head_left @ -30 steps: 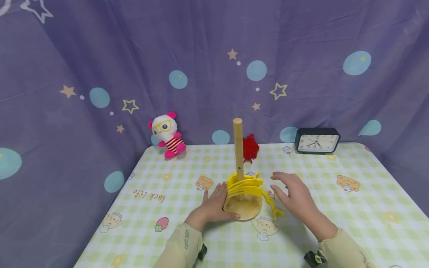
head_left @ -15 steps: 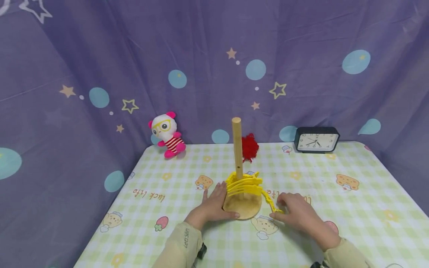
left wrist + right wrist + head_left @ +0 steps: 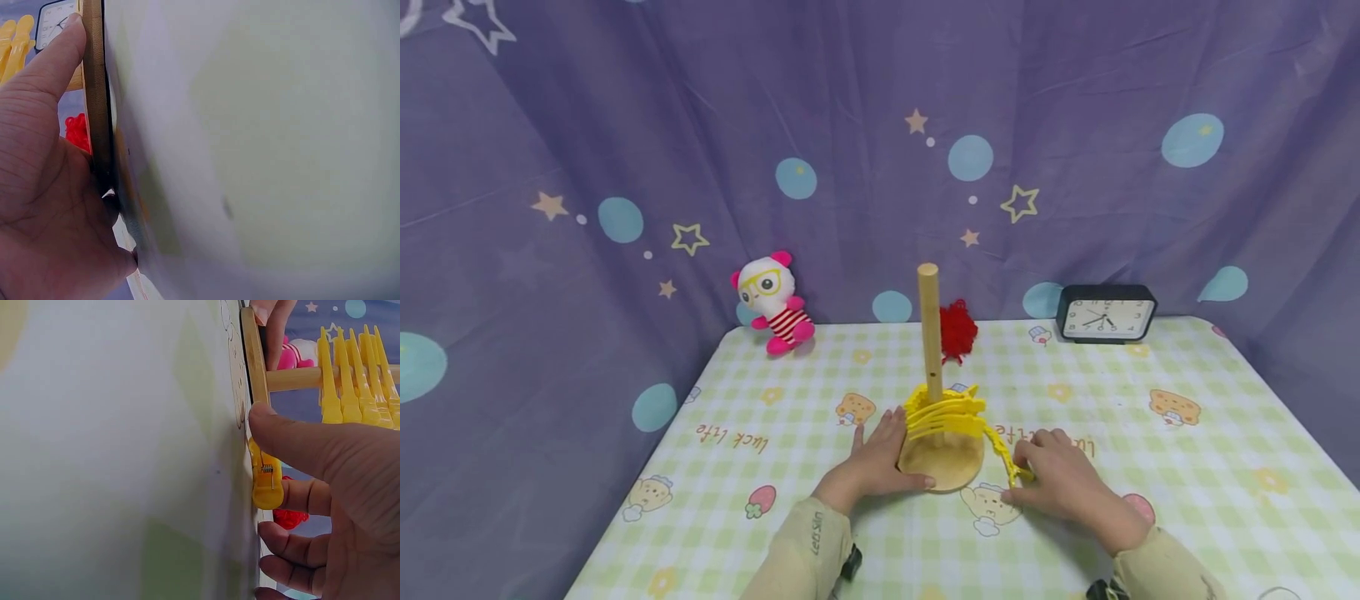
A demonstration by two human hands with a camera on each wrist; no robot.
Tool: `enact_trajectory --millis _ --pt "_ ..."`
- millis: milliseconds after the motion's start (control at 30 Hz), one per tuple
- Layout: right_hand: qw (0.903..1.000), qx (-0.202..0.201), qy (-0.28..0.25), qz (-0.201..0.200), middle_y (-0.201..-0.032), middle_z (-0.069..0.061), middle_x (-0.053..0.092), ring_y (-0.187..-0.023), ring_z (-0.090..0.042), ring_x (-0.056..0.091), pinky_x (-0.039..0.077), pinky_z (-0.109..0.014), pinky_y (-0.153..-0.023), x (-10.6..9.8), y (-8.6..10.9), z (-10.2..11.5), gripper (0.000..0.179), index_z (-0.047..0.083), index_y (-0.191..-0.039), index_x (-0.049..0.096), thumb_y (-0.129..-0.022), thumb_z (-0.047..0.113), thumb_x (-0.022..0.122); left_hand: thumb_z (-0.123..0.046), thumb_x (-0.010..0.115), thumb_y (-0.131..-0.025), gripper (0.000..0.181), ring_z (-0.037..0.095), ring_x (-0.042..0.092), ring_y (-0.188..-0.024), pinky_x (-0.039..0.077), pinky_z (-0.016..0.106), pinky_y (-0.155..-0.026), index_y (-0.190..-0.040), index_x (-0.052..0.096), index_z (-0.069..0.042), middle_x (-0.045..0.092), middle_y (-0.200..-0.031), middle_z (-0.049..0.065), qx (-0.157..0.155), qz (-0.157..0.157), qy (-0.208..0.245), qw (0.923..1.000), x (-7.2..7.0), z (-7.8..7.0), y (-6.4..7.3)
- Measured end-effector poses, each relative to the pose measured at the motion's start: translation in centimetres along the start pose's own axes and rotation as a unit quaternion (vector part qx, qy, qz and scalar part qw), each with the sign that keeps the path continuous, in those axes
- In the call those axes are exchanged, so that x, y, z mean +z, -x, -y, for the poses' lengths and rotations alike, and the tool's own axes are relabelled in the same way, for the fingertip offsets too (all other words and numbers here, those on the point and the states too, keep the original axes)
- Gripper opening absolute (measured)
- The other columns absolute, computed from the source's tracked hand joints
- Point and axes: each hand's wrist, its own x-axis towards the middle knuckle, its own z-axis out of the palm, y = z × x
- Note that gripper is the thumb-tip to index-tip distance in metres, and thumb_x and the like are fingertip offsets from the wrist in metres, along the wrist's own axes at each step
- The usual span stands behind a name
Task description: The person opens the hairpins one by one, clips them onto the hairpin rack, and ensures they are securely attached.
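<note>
A wooden stand with a round base (image 3: 951, 467) and an upright post (image 3: 931, 333) stands mid-table. Several yellow plastic clips (image 3: 943, 412) are set around the lower post. My left hand (image 3: 872, 467) grips the left side of the base, thumb along its front edge, fingers behind; the left wrist view shows the thumb (image 3: 53, 59) against the rim. Right of the base lies another yellow clip (image 3: 1002, 450). My right hand (image 3: 1063, 475) pinches its near end between thumb and forefinger. In the right wrist view a small metal spring shows on this clip (image 3: 269, 487).
Behind the post sits a tangle of red strands (image 3: 958, 333). A panda plush toy (image 3: 775, 304) leans at the back left, and a black-framed clock (image 3: 1107, 315) stands at the back right. A checked cloth (image 3: 730, 517) covers the table; a purple curtain (image 3: 850, 100) hangs behind it.
My right hand has come down from above the table to the loose clip's near end, and its thumb and forefinger have closed there. The left hand and the stand have stayed put.
</note>
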Motion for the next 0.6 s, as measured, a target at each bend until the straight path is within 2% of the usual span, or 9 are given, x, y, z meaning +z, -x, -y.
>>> enact_trajectory --millis 167,367,467,600 --pt "0.9997 -0.015 0.003 -0.017 -0.089 0.002 0.051 -0.084 -0.021 0.042 0.036 -0.036 -0.069 0.2 0.1 -0.2 0.039 0.022 -0.084 0.059 -0.068 0.048 0.084 -0.071 0.063 -0.078 0.115 0.022 0.001 -0.150 -0.006 0.057 -0.115 -0.157 0.009 -0.008 0.004 -0.164 0.007 -0.001 -0.002 -0.002 1.0000 0.1 0.1 0.0" --pt "0.9992 -0.019 -0.010 -0.033 -0.088 0.003 0.055 -0.085 -0.019 0.046 0.041 -0.036 -0.073 0.2 0.2 -0.7 0.035 0.020 -0.087 0.064 -0.071 0.042 0.084 -0.071 0.063 -0.078 0.114 0.022 0.002 -0.150 -0.005 0.057 -0.115 -0.157 0.009 -0.008 0.004 -0.164 0.006 -0.003 0.000 -0.001 1.0000 0.1 0.0 0.0" --pt "0.9983 -0.002 -0.038 -0.045 -0.084 0.005 0.057 -0.080 -0.016 0.048 0.043 -0.036 -0.070 0.0 0.2 -1.0 0.030 0.019 -0.089 0.063 -0.074 0.036 0.083 -0.070 0.063 -0.079 0.114 0.022 0.002 -0.150 -0.005 0.057 -0.115 -0.157 0.009 -0.007 0.004 -0.164 0.006 -0.002 -0.001 -0.002 1.0000 0.1 0.0 0.0" --pt "0.9942 0.032 -0.083 -0.060 -0.087 0.003 0.064 -0.077 -0.015 0.056 0.047 -0.039 -0.069 -0.4 0.3 -1.5 0.029 0.017 -0.098 0.065 -0.078 0.030 0.081 -0.071 0.063 -0.079 0.114 0.022 0.001 -0.150 -0.005 0.057 -0.115 -0.157 0.009 -0.007 0.004 -0.164 0.006 -0.002 -0.001 -0.005 1.0000 0.0 -0.1 0.0"
